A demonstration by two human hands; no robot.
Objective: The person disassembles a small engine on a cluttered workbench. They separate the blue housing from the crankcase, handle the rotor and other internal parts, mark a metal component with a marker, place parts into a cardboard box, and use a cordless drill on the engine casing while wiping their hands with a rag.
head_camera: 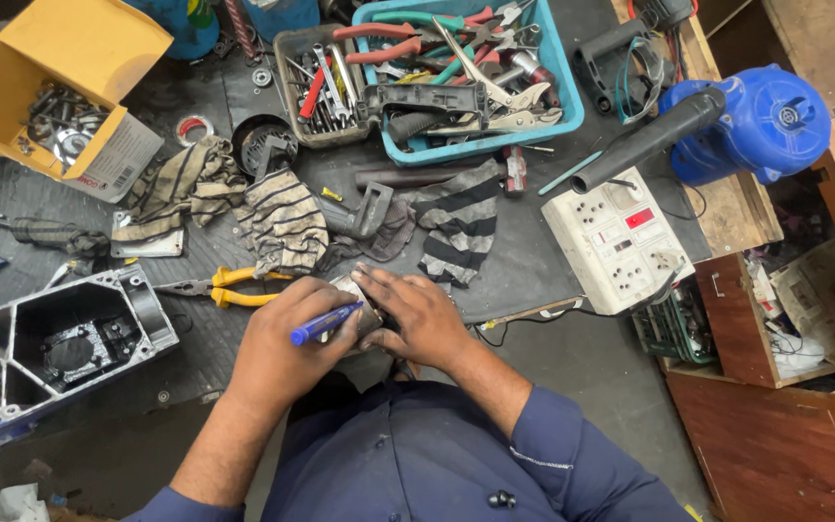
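Small metal part [364,302]: likely rigid, weighty; clamped between left hand [287,338], gripping blue-handled tool [326,323], and right hand [417,314].

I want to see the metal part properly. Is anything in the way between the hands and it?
No. Both hands already touch the small metal part: the left hand, holding a blue-handled tool, and the right hand wrap around it, hiding most of it.
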